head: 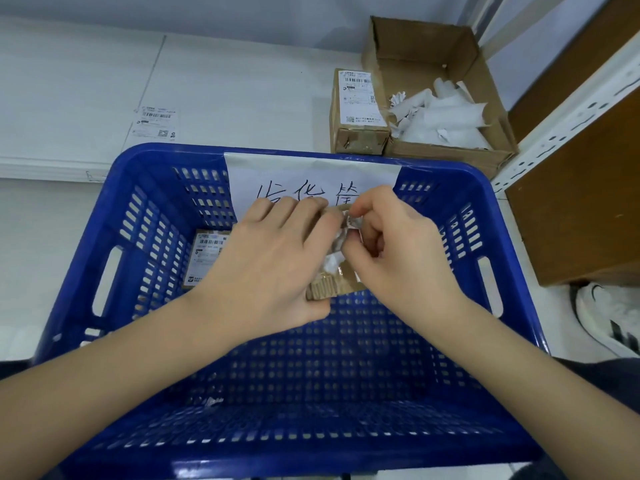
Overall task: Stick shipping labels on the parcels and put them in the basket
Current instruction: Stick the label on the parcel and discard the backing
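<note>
Over the blue plastic basket [138, 237] I hold a small brown cardboard parcel [325, 287]. My left hand [273, 258] lies across its top and grips it. My right hand [394, 247] pinches a crumpled white strip of label backing [341, 237] at the parcel's upper face. Most of the parcel is hidden by both hands. A labelled parcel [204, 258] lies inside the basket at its far left. A loose shipping label [156, 123] rests flat on the white surface beyond the basket.
A labelled brown parcel [358, 112] stands behind the basket, next to an open cardboard box [433, 39] holding crumpled white backing paper. A handwritten paper sign [311, 181] hangs on the basket's far wall. A metal shelf post [568, 112] and a shoe [602, 313] are at the right.
</note>
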{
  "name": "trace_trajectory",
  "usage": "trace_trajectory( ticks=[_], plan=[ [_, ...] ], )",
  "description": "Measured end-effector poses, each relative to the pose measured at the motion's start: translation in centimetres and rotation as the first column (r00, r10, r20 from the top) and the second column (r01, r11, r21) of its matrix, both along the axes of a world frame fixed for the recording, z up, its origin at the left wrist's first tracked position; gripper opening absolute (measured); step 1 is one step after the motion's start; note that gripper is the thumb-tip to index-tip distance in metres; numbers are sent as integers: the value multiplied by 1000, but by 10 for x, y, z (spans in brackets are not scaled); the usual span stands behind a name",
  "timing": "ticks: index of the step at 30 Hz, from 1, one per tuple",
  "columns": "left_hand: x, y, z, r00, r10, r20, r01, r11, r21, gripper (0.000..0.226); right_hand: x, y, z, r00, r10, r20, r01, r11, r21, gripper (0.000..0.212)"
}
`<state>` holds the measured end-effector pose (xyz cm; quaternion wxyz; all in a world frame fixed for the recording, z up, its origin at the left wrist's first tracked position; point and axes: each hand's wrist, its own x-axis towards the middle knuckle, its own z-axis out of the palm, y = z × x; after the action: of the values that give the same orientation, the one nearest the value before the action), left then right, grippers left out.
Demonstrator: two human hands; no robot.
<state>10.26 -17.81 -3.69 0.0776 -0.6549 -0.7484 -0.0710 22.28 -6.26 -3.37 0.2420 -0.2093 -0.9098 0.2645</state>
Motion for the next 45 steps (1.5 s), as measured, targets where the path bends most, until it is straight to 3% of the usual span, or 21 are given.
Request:
trace_trajectory(
  ticks=[2,8,15,18,20,22,27,32,37,45],
  plan=[
    [-1,0,2,1000,7,5,-7,1000,-1,80,0,-1,1,1000,3,-6,-4,997,-78,12],
    [-1,-2,5,1000,1,6,-1,1000,-7,79,1,-5,4,999,-31,-12,27,962,-271,24],
    [-6,0,9,999,38,16,-38,999,17,77,4,-2,9,998,54,-16,-56,969,-239,35],
    [-4,-1,9,999,34,13,-34,999,24,79,7,0,11,999,32,-13,-34,959,-283,27],
    [-2,-2,6,1000,10,-1,-10,1000,18,85,6,-2,12,999,-3,46,16,958,-287,34],
    [-1,-2,4,1000,-6,-16,6,1000,-4,95,5,-5,11,992,-53,116,81,964,-253,39],
    [1,-2,2,998,-1,-56,-1,999,-35,101,5,-8,3,985,-96,145,119,980,-160,28],
    [0,-1,4,996,-1,-94,-1,1000,-18,103,3,0,6,987,-109,120,141,941,-309,24],
    [-5,-2,6,999,-17,-44,16,1000,-15,85,3,5,8,995,-73,61,94,873,-480,22],
    [-10,-4,11,1000,-29,-4,29,1000,10,85,7,10,16,1000,-10,-30,-10,801,-598,19]
  ],
)
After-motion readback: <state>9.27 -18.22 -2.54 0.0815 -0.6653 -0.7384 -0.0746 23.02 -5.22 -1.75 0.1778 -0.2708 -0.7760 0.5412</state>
